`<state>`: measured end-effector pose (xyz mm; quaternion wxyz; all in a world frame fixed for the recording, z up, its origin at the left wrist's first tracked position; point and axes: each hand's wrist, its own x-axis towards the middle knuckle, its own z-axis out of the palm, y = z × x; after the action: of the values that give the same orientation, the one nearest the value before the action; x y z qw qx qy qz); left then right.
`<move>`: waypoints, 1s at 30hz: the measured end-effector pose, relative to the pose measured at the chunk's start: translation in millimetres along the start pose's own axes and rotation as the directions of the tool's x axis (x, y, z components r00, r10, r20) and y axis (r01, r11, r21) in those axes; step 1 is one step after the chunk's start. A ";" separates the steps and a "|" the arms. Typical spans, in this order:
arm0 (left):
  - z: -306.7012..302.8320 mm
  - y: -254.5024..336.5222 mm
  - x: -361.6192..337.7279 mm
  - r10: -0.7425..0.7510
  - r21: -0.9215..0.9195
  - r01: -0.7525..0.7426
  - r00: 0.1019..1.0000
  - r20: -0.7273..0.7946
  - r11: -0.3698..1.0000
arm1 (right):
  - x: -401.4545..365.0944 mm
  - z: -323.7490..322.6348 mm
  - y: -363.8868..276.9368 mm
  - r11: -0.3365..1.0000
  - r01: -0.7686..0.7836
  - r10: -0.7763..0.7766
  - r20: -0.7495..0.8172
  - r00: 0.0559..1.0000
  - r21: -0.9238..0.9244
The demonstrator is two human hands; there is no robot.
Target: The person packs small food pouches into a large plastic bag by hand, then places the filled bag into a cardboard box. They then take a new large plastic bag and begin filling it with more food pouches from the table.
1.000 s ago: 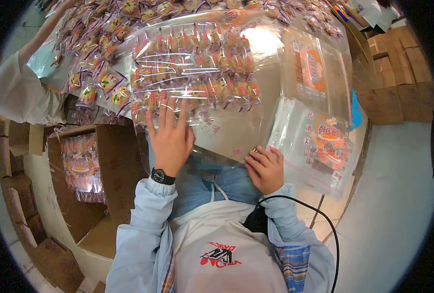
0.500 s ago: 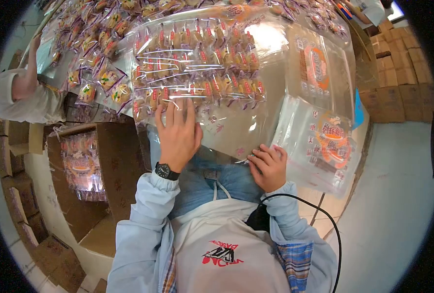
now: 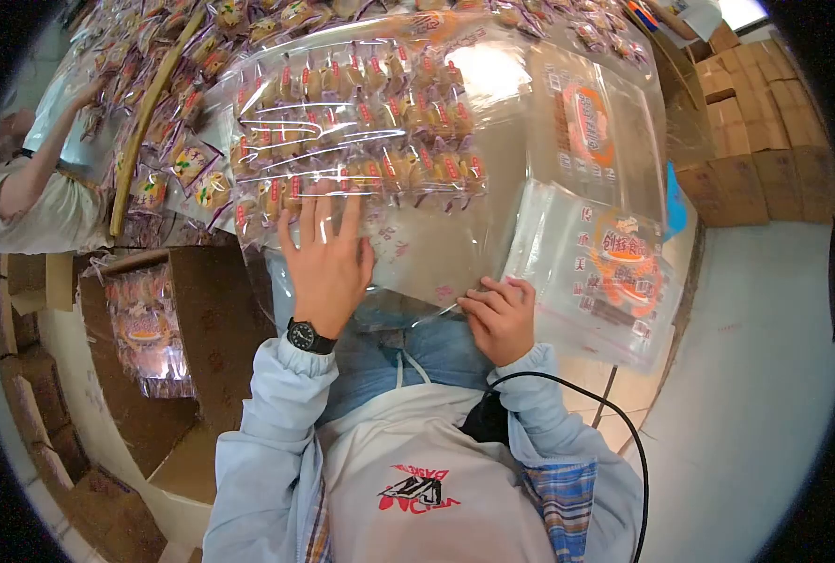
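A large clear bag (image 3: 427, 249) lies on the table, with small wrapped pastries (image 3: 361, 122) in three rows inside it. My left hand (image 3: 325, 267), with a black watch at the wrist, rests on the bag's near part, fingers extended against the lowest row. At the bag's near right corner, my right hand (image 3: 500, 317) has its fingers curled and pressed together on the plastic edge. Just right of it is a stack of flat printed bags (image 3: 591, 272), and another printed bag (image 3: 586, 122) lies beyond.
Loose wrapped pastries (image 3: 192, 164) cover the table's far left, beside a wooden strip (image 3: 150, 117). A co-worker's arm (image 3: 51, 155) reaches in there. An open carton (image 3: 234, 328) holding a packed bag stands lower left; stacked cartons (image 3: 755, 131) are at right.
The view has shifted slightly, so most things sit further left. A wooden strip now shows over the loose pastries at left. Both my hands keep nearly the same places on the bag.
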<state>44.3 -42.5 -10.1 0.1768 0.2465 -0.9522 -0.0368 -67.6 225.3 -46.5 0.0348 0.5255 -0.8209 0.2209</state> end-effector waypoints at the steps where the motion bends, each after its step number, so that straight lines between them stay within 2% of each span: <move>1: -2.2 0.9 -0.2 -0.009 0.000 0.009 1.000 0.020 1.000 | -1.1 1.1 0.3 1.000 -0.001 0.001 -0.005 1.000 0.001; 11: -3.2 2.4 2.5 -0.018 0.020 0.017 0.998 0.060 1.000 | -1.2 2.5 0.1 1.000 -0.007 0.007 -0.001 1.000 0.003; 17: -5.3 5.0 2.2 -0.005 -0.004 0.005 0.997 0.078 1.000 | 0.9 1.2 -2.1 1.000 0.010 -0.010 -0.071 0.997 -0.003; 18: -4.2 2.8 -0.8 0.008 -0.054 -0.005 0.998 0.061 0.999 | 2.7 -0.4 -0.8 1.000 0.016 -0.016 -0.067 0.998 0.001; 21: -1.7 -13.0 -14.0 0.108 -0.095 -0.105 0.994 0.022 0.990 | 3.4 -7.1 2.2 1.000 0.021 -0.021 -0.046 0.999 0.006; 22: -7.0 -13.8 -18.3 0.156 -0.189 -0.160 0.987 -0.033 0.969 | 3.4 -8.1 3.1 1.000 0.020 -0.019 -0.033 0.999 0.004; 25: -2.5 -14.6 -28.8 0.367 -0.345 -0.352 0.930 -0.022 0.870 | 16.3 -16.3 -4.0 0.998 0.064 -0.064 -0.060 0.996 -0.011; 26: -3.4 -14.8 -25.3 0.374 -0.342 -0.346 0.927 0.016 0.874 | 25.1 -24.7 -7.9 0.995 0.097 -0.098 -0.073 0.992 -0.018; 29: -7.4 -24.7 -6.9 0.209 -0.423 -0.147 0.972 0.104 0.894 | 53.1 -55.8 -31.8 0.998 0.062 -0.063 -0.074 0.995 -0.018; 30: 2.3 -27.5 -4.3 0.197 -0.460 -0.196 0.979 -0.046 0.866 | 59.1 -59.6 -32.4 0.996 0.085 -0.085 -0.029 0.996 -0.019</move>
<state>59.5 -64.5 -17.9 0.2319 0.0989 -0.9363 -0.2446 -75.9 187.8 34.8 0.0613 0.5562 -0.7991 0.2199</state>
